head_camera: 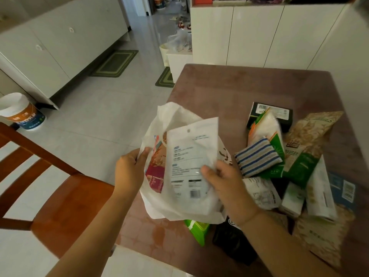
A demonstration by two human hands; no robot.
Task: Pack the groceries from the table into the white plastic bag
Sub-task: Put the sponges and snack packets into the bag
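Observation:
My left hand (130,169) grips the left rim of the white plastic bag (171,114), holding its mouth open over the table's left edge. My right hand (223,182) pinches a flat white pouch (190,154) with printed text by its lower right side, upright in the bag's mouth. A pink and red packet (156,168) sits inside the bag behind the pouch. More groceries lie on the table to the right: a blue-striped pack (257,157), a green and white bag (267,128), a tall oat packet (307,140), a dark box (279,114).
The reddish table (229,86) holds more packets at the right front, among them a green pack (196,229) and a black pouch (233,242) under the bag. A wooden chair (60,196) stands at the left. White cabinets line the far wall, and a bucket (24,112) stands on the floor.

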